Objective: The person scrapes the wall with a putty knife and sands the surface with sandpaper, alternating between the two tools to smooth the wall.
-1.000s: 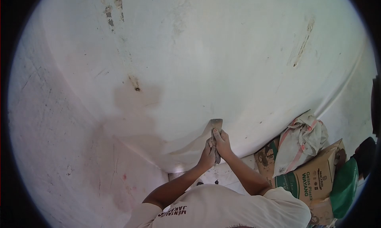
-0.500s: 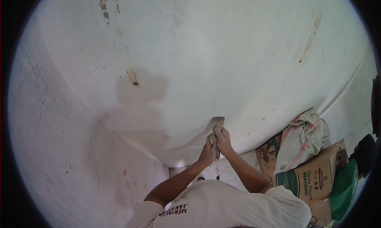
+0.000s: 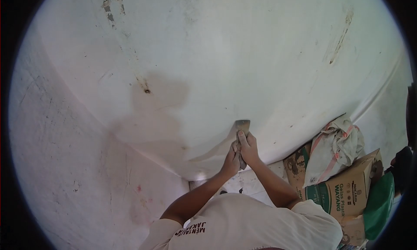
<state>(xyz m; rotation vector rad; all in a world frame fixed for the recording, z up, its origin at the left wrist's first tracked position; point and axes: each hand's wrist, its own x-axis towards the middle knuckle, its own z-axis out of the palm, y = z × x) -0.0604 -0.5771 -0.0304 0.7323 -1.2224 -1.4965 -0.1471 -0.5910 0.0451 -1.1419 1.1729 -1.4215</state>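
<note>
Both my hands are closed around a scraper [image 3: 243, 125], its wide flat blade pointing up against the white wall [image 3: 278, 67]. My right hand [image 3: 249, 148] sits higher, with the thumb laid along the base of the blade. Just below and to the left, my left hand [image 3: 231, 160] wraps the handle, whose lower end sticks out under the fingers. A shadow of the tool and arms falls on the wall to the left of the blade.
Brown peeling patches [image 3: 147, 90] mark the wall at upper left, and a brown streak [image 3: 341, 39] at upper right. At lower right stand a cardboard box [image 3: 347, 198], a whitish sack [image 3: 332, 150] and a green bag [image 3: 379, 206]. A side wall [image 3: 87, 176] meets this one at left.
The scraper and both hands have moved a little up the wall and slightly right. Both hands keep their hold.
</note>
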